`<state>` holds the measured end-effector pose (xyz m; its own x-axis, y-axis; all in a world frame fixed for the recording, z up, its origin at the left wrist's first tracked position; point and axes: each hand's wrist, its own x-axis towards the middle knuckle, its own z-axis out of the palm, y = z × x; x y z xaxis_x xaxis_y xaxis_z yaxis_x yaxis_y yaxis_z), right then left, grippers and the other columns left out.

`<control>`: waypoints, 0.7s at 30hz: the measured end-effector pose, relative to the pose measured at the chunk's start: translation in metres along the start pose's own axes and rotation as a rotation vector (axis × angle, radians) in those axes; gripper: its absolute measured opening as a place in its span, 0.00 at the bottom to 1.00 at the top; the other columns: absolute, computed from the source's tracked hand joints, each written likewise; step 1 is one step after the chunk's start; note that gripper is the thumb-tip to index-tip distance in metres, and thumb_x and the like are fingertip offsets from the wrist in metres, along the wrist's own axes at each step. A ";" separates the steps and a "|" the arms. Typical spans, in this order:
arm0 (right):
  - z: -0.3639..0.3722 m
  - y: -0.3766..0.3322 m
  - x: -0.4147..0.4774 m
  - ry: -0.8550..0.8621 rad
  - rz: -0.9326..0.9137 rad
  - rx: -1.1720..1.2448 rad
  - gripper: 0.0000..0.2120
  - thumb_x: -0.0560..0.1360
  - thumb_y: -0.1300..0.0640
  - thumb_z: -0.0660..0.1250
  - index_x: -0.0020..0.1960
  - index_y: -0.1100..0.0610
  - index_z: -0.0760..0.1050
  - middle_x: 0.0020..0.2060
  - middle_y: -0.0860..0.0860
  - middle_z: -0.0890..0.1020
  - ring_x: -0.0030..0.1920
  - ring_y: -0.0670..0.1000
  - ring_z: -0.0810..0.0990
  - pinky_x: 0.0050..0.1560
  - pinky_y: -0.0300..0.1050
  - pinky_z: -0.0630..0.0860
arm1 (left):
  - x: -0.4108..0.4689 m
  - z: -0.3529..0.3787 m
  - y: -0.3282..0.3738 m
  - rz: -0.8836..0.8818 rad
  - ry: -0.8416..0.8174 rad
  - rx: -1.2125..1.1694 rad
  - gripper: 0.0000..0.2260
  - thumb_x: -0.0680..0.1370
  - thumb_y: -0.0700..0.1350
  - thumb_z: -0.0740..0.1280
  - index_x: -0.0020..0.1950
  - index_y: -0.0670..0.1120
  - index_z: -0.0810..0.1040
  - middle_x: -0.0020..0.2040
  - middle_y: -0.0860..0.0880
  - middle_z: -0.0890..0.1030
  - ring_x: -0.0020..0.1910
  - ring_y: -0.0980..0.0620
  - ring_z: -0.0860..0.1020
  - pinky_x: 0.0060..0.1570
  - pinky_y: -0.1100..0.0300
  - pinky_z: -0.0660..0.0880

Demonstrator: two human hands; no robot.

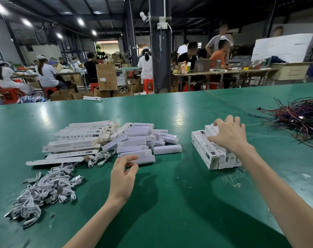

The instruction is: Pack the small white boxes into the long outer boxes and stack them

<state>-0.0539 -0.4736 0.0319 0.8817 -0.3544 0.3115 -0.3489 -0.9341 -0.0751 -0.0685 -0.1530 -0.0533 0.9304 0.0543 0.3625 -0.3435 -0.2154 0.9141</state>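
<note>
**Q:** Green table (170, 203), three groups of stock. Why this layout?

**A:** Unfilled long outer boxes (75, 140) lie fanned at centre left. The small white boxes (145, 140) are heaped just beside them at frame centre, so both are within one reach. The finished stack (213, 156) stands apart at centre right, probably to avoid mixing packed and unpacked stock.

**Q:** State of the hands?

**A:** The right hand (228, 136) lies on top of the stack, fingers spread and straight, gripping nothing. It appears to steady and square the top layer. The left hand (124, 173) is at the near end of the lowest small box, index above, thumb below, both half curled. Whether the pinch has closed cannot be determined.

**Q:** The white cables (44, 188)?

**A:** Lower left, untouched.
</note>
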 end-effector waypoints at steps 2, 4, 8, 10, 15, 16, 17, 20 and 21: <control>-0.001 0.008 0.005 -0.071 0.057 0.036 0.31 0.69 0.40 0.70 0.67 0.50 0.66 0.61 0.59 0.69 0.62 0.60 0.64 0.62 0.56 0.64 | 0.000 0.000 0.000 0.005 -0.005 0.004 0.12 0.77 0.33 0.65 0.48 0.50 0.80 0.51 0.49 0.76 0.44 0.65 0.76 0.42 0.77 0.70; 0.000 0.017 0.009 -0.193 0.106 0.171 0.34 0.69 0.41 0.71 0.70 0.50 0.64 0.65 0.61 0.68 0.65 0.61 0.66 0.64 0.59 0.64 | 0.000 0.001 -0.001 0.005 -0.011 0.006 0.12 0.77 0.33 0.65 0.47 0.50 0.80 0.51 0.49 0.76 0.44 0.65 0.76 0.42 0.76 0.70; 0.005 0.024 0.010 -0.221 0.098 0.382 0.29 0.70 0.50 0.73 0.67 0.56 0.68 0.59 0.57 0.76 0.50 0.53 0.75 0.51 0.49 0.73 | 0.000 0.000 -0.001 0.008 -0.012 0.013 0.12 0.77 0.33 0.65 0.47 0.50 0.80 0.51 0.50 0.77 0.45 0.65 0.76 0.42 0.77 0.69; 0.007 0.024 0.008 -0.138 0.119 0.400 0.25 0.70 0.51 0.72 0.64 0.57 0.71 0.47 0.52 0.78 0.41 0.49 0.75 0.43 0.45 0.72 | 0.000 0.000 -0.001 0.010 -0.009 0.019 0.12 0.77 0.33 0.65 0.47 0.50 0.80 0.51 0.50 0.77 0.45 0.65 0.76 0.42 0.77 0.70; 0.009 0.022 0.006 -0.094 0.161 0.375 0.26 0.71 0.50 0.71 0.64 0.58 0.69 0.41 0.50 0.76 0.41 0.50 0.76 0.38 0.43 0.70 | 0.000 0.000 -0.001 0.006 -0.008 0.026 0.12 0.77 0.33 0.65 0.47 0.50 0.80 0.52 0.50 0.76 0.45 0.65 0.76 0.42 0.77 0.69; 0.009 0.022 0.006 -0.097 0.169 0.365 0.26 0.71 0.49 0.71 0.64 0.58 0.68 0.43 0.51 0.77 0.43 0.51 0.77 0.40 0.44 0.71 | 0.000 0.001 -0.001 0.006 -0.007 0.027 0.12 0.77 0.33 0.65 0.47 0.50 0.80 0.51 0.50 0.76 0.45 0.65 0.76 0.42 0.76 0.69; 0.009 0.022 0.006 -0.102 0.179 0.355 0.25 0.71 0.49 0.71 0.63 0.58 0.68 0.43 0.52 0.77 0.45 0.53 0.77 0.41 0.45 0.71 | 0.000 0.001 0.000 0.008 -0.005 0.028 0.12 0.77 0.33 0.65 0.47 0.50 0.80 0.51 0.50 0.76 0.45 0.65 0.76 0.42 0.76 0.69; 0.009 0.020 0.005 -0.120 0.213 0.325 0.25 0.72 0.47 0.70 0.61 0.58 0.67 0.42 0.52 0.77 0.45 0.54 0.77 0.40 0.45 0.71 | 0.000 0.001 0.000 0.008 -0.003 0.034 0.12 0.77 0.33 0.65 0.47 0.50 0.80 0.52 0.50 0.76 0.45 0.65 0.75 0.42 0.77 0.69; 0.009 0.019 0.005 -0.127 0.222 0.319 0.24 0.72 0.47 0.70 0.61 0.58 0.67 0.42 0.53 0.77 0.45 0.54 0.77 0.40 0.45 0.71 | 0.000 0.001 0.000 0.006 -0.003 0.035 0.12 0.77 0.33 0.65 0.47 0.50 0.79 0.52 0.50 0.76 0.45 0.65 0.75 0.42 0.76 0.69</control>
<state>-0.0534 -0.4932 0.0238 0.8354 -0.5323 0.1371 -0.4365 -0.7939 -0.4233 -0.0685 -0.1538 -0.0535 0.9286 0.0503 0.3676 -0.3446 -0.2499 0.9049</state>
